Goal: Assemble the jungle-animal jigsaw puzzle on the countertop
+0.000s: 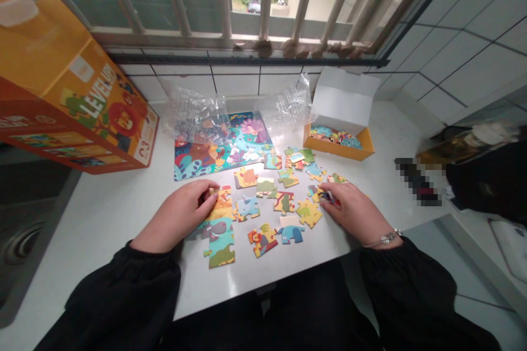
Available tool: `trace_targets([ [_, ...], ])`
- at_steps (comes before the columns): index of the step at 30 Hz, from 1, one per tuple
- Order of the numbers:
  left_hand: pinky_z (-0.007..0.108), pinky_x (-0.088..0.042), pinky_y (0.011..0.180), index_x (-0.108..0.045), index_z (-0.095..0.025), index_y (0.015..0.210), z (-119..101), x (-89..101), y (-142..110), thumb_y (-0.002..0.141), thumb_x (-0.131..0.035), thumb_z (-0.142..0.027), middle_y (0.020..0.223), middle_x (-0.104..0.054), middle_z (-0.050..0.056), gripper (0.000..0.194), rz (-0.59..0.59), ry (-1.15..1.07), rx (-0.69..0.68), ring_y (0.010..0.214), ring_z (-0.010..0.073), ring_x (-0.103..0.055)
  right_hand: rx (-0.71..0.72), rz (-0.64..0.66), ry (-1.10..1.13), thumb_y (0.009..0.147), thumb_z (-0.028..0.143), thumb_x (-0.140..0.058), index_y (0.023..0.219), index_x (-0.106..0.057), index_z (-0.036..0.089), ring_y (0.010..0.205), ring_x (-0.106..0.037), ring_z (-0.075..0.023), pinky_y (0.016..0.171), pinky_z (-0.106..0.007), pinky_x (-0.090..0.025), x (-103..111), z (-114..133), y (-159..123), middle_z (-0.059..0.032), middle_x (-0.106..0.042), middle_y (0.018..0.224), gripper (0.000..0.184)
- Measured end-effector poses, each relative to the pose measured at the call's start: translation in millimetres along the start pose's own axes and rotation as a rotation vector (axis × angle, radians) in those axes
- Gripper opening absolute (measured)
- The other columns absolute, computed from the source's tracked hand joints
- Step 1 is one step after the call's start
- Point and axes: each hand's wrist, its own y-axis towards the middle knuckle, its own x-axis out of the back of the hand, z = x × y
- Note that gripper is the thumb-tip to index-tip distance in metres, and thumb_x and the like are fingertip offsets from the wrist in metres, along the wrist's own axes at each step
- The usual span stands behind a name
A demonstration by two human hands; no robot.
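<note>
At the left of the loose pieces, my left hand (181, 213) has its fingers curled and its thumb at the edge of a joined strip of jigsaw puzzle pieces (221, 233), which shows a hippo in water. My right hand (352, 209) is closed at the fingertips on a jigsaw puzzle piece (315, 193), partly hidden by the fingers. Between the hands lie several loose puzzle pieces, among them an elephant piece (291, 231), a yellow piece (308, 213) and a lion piece (262, 238).
A colourful picture sheet (247, 142) lies behind the pieces, partly under clear plastic bags (197, 112). An open orange box (337, 145) with more pieces stands at the back right. A tall orange carton (115, 115) stands left, near a sink (24, 241). A barred window is behind.
</note>
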Motion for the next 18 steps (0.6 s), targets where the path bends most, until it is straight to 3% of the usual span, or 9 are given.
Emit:
trace_targets([
  [4,0.037,-0.053,0.086,-0.075,-0.022,0.114,2,-0.6,0,0.105,-0.049,-0.056,0.111,-0.078,0.009,0.044,-0.006,0.005,-0.010,0.098,0.0269,-0.071,0.012,0.030,-0.011,0.101,0.028,-0.066,0.128,-0.073,0.021,0.121,-0.074,-0.0332,0.108,-0.054,-0.058,1,-7,8,-0.0126,-0.080,0.129,0.029],
  [10,0.039,-0.054,0.090,-0.076,-0.022,0.110,2,-0.1,0,0.104,-0.050,-0.056,0.114,-0.079,0.010,0.043,-0.004,-0.012,-0.017,0.101,0.0282,-0.071,0.045,0.025,-0.042,0.101,0.019,-0.059,0.124,-0.074,0.021,0.117,-0.074,-0.0320,0.103,-0.050,-0.059,5,-4,16,-0.0128,-0.079,0.127,0.028],
  [15,0.039,-0.054,0.089,-0.075,-0.022,0.110,4,-1.5,1,0.104,-0.050,-0.055,0.113,-0.078,0.010,0.042,0.000,0.009,-0.020,0.100,0.0282,-0.071,-0.050,-0.102,-0.062,0.106,0.028,-0.059,0.123,-0.072,0.019,0.112,-0.073,-0.0313,0.101,-0.047,-0.057,-2,36,35,-0.0129,-0.080,0.118,0.022],
  [18,0.040,-0.054,0.090,-0.074,-0.022,0.111,5,-2.6,1,0.104,-0.049,-0.055,0.115,-0.078,0.010,0.042,0.007,0.014,-0.019,0.102,0.0282,-0.071,-0.124,-0.079,-0.066,0.105,0.034,-0.065,0.131,-0.067,0.018,0.111,-0.073,-0.0313,0.100,-0.045,-0.056,-14,67,54,-0.0145,-0.078,0.119,0.031],
])
